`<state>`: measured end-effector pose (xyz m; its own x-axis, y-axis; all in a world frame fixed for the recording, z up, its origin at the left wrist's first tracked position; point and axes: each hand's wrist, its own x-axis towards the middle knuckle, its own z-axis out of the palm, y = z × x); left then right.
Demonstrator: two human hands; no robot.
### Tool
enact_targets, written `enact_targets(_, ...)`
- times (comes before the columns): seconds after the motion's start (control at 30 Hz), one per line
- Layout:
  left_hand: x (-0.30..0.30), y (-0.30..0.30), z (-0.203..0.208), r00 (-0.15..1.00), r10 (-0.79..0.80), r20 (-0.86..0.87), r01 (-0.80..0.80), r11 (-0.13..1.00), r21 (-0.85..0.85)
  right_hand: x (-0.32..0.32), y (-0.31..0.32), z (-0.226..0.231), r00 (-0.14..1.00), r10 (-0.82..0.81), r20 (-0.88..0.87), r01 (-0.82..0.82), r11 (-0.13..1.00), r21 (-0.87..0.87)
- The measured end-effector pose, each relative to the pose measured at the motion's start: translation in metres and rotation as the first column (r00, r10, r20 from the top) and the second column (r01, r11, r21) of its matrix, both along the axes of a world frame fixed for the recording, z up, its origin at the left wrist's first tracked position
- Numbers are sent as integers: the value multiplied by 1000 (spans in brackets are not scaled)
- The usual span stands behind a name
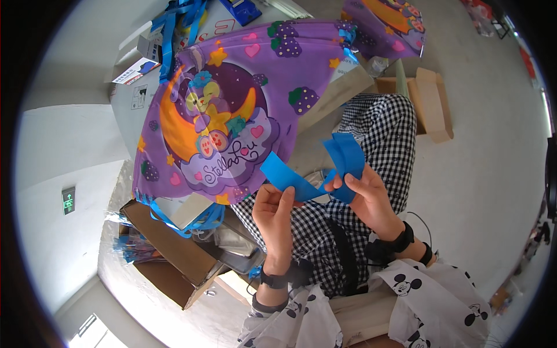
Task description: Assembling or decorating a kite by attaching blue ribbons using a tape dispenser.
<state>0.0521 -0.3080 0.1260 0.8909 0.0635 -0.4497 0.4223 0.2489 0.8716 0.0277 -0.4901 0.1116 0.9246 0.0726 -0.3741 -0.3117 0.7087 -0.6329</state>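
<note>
ribbon [283, 176], blue, pinched by left hand [274, 211] and right hand [369, 198], one end loose, seemingly unfinished; purple printed fabric [235, 113] already spread over desk's [341, 95] near edge.

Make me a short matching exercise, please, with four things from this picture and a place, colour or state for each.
Things
1. blue strip
2. large printed cloth
3. small green sign
4. checked fabric

Descriptions
A. purple, with an orange moon on it
B. black and white
C. held between the left hand and the right hand
D. on the wall at the picture's left

Right pairs: 1-C, 2-A, 3-D, 4-B.
</note>
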Motion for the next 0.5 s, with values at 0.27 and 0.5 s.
enact_targets(0.27,-1,1,-10,997,-61,39,59,996,64,-3,-2,-11,989,132,-63,-119,976,182)
enact_targets(0.5,-9,9,-9,991,-119,-70,121,992,29,6,8,-8,963,171,-206,-120,964,238)
